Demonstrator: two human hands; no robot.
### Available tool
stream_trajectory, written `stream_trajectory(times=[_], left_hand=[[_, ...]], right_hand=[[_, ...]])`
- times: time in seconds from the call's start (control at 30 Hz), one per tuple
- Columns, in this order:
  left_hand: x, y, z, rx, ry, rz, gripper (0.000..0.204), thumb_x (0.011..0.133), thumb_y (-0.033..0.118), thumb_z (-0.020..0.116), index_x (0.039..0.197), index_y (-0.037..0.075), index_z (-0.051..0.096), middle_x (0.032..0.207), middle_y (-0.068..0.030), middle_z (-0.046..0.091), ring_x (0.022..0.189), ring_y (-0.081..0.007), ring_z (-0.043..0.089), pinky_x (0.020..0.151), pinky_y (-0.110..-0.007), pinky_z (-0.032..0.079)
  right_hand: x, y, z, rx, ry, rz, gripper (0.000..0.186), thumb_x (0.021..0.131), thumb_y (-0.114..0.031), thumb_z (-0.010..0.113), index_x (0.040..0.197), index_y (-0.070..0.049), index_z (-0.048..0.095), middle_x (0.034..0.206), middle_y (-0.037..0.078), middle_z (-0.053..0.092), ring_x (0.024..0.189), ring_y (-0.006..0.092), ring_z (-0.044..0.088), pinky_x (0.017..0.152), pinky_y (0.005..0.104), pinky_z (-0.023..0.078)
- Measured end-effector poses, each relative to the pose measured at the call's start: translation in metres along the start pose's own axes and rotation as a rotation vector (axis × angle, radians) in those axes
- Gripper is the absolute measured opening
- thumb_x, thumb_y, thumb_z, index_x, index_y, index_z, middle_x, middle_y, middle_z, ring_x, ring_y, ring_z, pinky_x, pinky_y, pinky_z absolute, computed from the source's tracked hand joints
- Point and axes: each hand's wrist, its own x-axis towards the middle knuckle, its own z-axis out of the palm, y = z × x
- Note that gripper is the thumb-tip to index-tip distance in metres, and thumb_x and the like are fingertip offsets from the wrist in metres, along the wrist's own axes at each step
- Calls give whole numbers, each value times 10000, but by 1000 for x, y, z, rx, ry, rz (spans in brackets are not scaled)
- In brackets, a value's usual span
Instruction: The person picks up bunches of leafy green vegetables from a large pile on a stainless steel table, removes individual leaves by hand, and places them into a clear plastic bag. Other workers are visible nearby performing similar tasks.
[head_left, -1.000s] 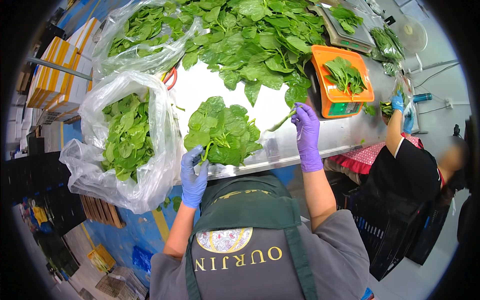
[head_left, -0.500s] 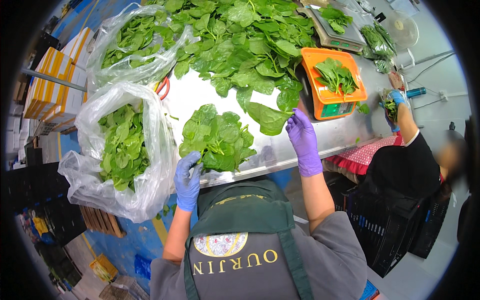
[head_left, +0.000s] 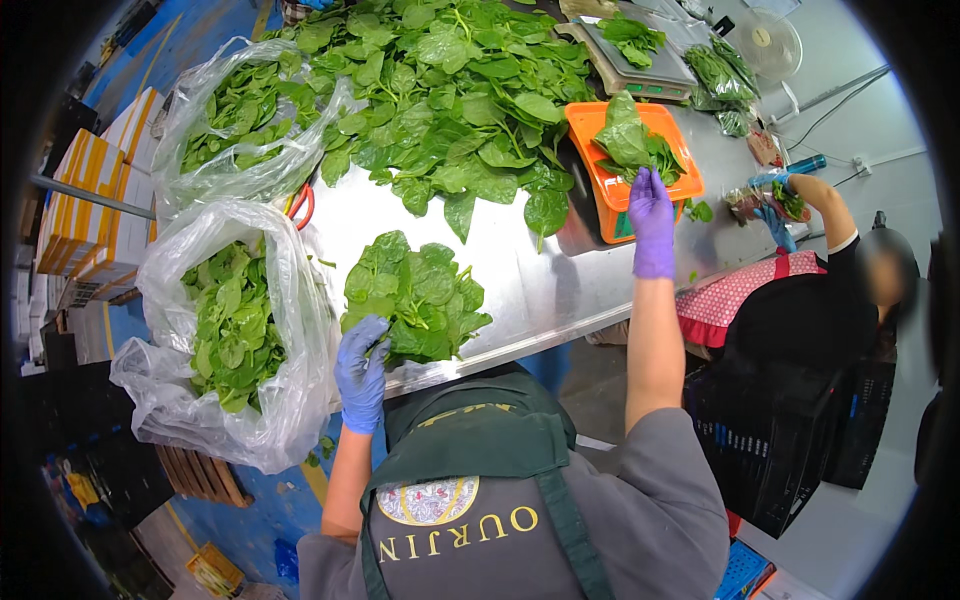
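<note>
My left hand [head_left: 362,372], in a blue-violet glove, is closed at the lower left edge of a bunch of leafy greens [head_left: 418,305] lying on the metal table [head_left: 500,285]. Its fingers curl against the leaves, and their tips are partly hidden. Over an orange tray [head_left: 590,165], my right hand [head_left: 653,222] in a purple glove pinches a big green leaf [head_left: 622,132] by its stem end. Other leaves [head_left: 664,158] lie in that tray, which rests on a scale. A large heap of the same greens [head_left: 450,110] covers the far side of the table.
Two clear plastic bags of greens [head_left: 235,330] stand at the left. At the far right is another scale [head_left: 640,70] with leaves on it. To the right, a co-worker's gloved hands [head_left: 775,215] hold a packet of greens. Yellow-and-white boxes [head_left: 95,215] are stacked beyond the bags.
My right hand has moved right and away from me, carrying the leaf from above the table to over the orange tray. My left hand remains by the bunch.
</note>
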Motion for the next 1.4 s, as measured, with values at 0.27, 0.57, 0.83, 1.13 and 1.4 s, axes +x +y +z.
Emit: stream_trajectory(times=[0.27, 0.57, 0.83, 1.13, 1.4], left_hand=[[-6, -21, 2, -299, 125, -160, 305, 724, -38, 660, 1005, 61, 598, 1045, -73, 546, 960, -182, 554, 806, -279, 465], [-7, -14, 23, -681, 126, -281, 551, 748, -124, 593, 1216, 90, 397, 1009, -56, 499, 911, -121, 534, 815, -242, 462], [-4, -9, 18, -143, 136, -19, 454, 719, -99, 583, 1131, 40, 452, 1073, -127, 509, 1003, -220, 539, 855, -310, 444], [-10, 7, 17, 229, -176, 269, 393, 732, 71, 618, 1118, 119, 562, 1215, -111, 512, 1067, -313, 506, 903, -389, 413], [-8, 10, 16, 145, -235, 180, 332, 760, 121, 605, 1091, 111, 583, 1179, -141, 537, 1033, -314, 531, 860, -369, 441]], right_hand=[[-60, 24, 5, -698, 118, -154, 301, 849, -160, 572, 1067, 45, 544, 879, 81, 592, 765, 125, 561, 680, 224, 449], [-251, 193, 108, -1636, -1094, -179, 292, 743, -226, 686, 984, -77, 611, 819, 88, 605, 719, 221, 604, 615, 320, 487], [-224, 222, 94, -1791, -995, -206, 162, 762, -138, 636, 899, -55, 610, 777, 106, 637, 681, 223, 639, 615, 302, 509], [-213, 204, 151, -1527, -706, -253, 98, 757, -67, 629, 850, -43, 610, 675, 28, 618, 624, 69, 596, 597, 222, 490], [-155, 165, 144, -833, -412, -4, 118, 845, -39, 564, 941, 27, 549, 856, 115, 611, 741, 209, 647, 654, 265, 540]])
